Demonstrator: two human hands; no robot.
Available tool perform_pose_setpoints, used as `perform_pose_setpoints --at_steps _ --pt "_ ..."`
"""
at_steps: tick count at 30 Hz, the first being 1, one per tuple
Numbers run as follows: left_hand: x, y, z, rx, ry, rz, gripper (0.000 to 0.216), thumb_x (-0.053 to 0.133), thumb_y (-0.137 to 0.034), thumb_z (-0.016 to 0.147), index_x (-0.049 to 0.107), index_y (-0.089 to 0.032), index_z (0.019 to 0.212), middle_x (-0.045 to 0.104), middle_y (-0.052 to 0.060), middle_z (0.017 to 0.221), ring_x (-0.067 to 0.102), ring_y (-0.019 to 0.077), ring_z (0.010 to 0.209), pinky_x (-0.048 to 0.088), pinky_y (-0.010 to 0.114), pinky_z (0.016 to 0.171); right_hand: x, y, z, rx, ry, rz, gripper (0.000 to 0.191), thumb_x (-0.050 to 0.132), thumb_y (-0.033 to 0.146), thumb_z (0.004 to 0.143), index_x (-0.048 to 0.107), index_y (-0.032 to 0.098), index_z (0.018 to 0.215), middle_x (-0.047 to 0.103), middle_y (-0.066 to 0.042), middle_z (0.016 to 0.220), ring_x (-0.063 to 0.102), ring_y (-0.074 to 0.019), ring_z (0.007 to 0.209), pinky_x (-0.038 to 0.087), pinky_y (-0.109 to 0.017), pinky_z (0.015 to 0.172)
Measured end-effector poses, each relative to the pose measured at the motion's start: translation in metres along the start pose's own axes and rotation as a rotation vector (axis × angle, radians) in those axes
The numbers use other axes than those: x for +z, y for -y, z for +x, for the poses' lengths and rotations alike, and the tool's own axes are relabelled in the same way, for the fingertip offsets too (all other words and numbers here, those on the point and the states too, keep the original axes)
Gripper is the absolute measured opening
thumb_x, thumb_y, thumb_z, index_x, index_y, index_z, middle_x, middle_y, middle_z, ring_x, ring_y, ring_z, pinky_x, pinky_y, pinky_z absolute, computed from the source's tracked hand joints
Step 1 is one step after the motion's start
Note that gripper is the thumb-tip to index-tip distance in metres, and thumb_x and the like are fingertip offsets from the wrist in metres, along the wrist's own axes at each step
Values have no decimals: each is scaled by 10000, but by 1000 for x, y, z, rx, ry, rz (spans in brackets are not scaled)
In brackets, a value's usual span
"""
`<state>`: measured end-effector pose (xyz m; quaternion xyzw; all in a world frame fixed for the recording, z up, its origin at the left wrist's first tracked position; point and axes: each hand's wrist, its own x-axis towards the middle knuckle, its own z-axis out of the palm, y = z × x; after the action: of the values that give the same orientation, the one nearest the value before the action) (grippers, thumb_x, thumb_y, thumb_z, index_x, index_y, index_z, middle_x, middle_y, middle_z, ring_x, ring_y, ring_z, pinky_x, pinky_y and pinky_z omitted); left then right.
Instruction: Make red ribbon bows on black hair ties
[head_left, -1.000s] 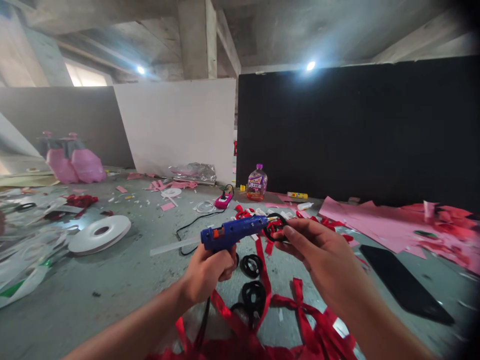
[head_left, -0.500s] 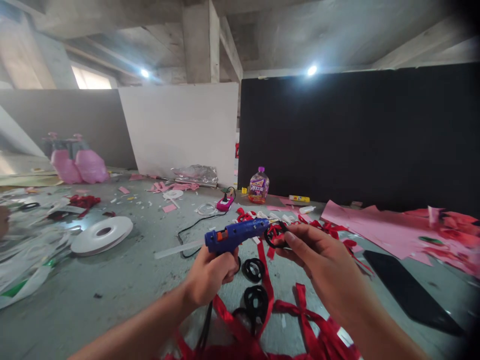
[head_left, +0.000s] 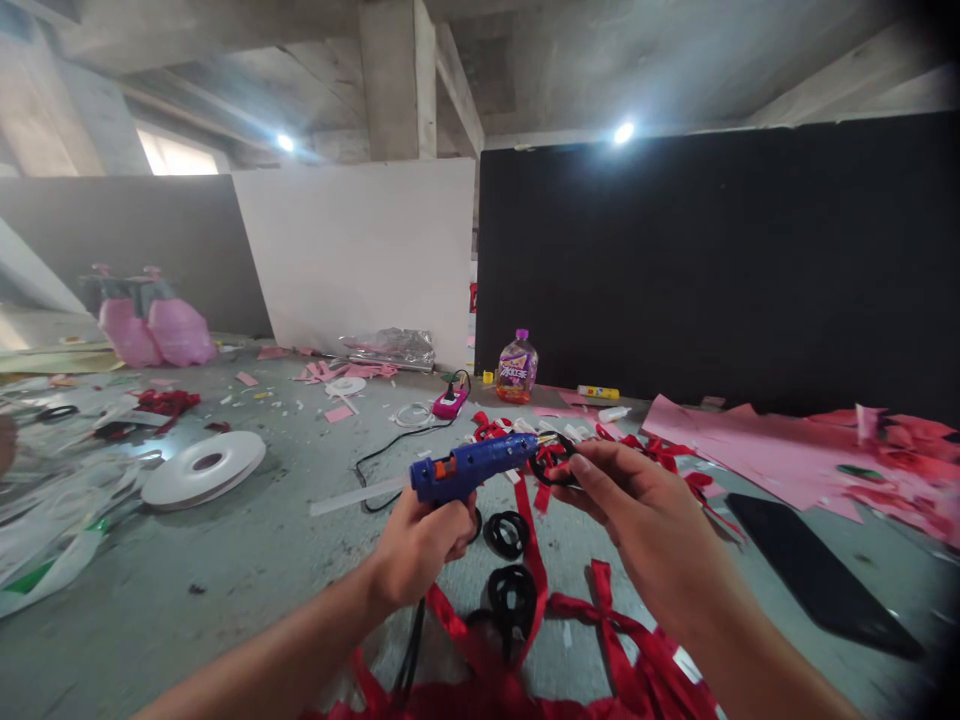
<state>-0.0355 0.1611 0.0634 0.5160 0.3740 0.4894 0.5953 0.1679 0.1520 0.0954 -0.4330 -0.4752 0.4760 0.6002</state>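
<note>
My left hand (head_left: 420, 545) is closed round the grip of a blue hot glue gun (head_left: 469, 466) with an orange switch; a clear glue stick (head_left: 358, 495) pokes out of its back. The gun's nozzle points right at a black hair tie (head_left: 551, 462) pinched in the fingers of my right hand (head_left: 649, 520). Nozzle and tie are touching or nearly so. Below the hands, more black hair ties (head_left: 508, 532) lie on the grey floor among red ribbon pieces (head_left: 592, 620). The gun's black cord (head_left: 409, 640) hangs down from the grip.
A white tape roll (head_left: 202, 467) lies left. A pink power strip (head_left: 448, 403) and a purple-capped bottle (head_left: 514, 369) stand ahead. Pink paper sheets (head_left: 757, 445) spread right, with a black panel (head_left: 817, 575) beside them. White and black boards (head_left: 675, 270) wall off the back.
The view has shifted slightly. Both hands hold the same pose, with the glue gun's nozzle staying at the black hair tie.
</note>
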Motion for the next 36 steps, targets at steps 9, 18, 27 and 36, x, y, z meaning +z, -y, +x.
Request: perform_pose_setpoints --at_steps 9,18,27,36 --pt "-1 3 4 13 -16 6 89 506 -255 556 450 -196 591 341 -64 493 293 72 457 184 254 454 -1 0 -1 -11 9 13 325 819 450 723 702 204 901 695 -23 889 676 -174 857 578 -344 866" --pt "0 -2 4 5 -52 52 141 508 -256 570 502 -190 694 374 -71 479 319 83 453 217 243 451 0 -3 0 -25 12 9 301 799 441 755 691 205 907 680 -15 906 663 -168 865 564 -347 883" --pt "-83 -31 45 193 -352 765 256 436 -270 757 608 -171 919 488 -16 487 483 168 479 392 285 532 -3 4 -4 -83 -87 34 341 833 443 702 700 235 936 669 -31 973 642 -188 907 581 -332 849" --pt "-202 -17 58 -53 -577 1150 319 720 -197 771 638 -135 1072 667 87 891 635 288 919 482 431 820 4 -1 -5 -65 -87 3 347 855 470 650 711 253 880 648 -27 987 627 -196 912 593 -326 840"
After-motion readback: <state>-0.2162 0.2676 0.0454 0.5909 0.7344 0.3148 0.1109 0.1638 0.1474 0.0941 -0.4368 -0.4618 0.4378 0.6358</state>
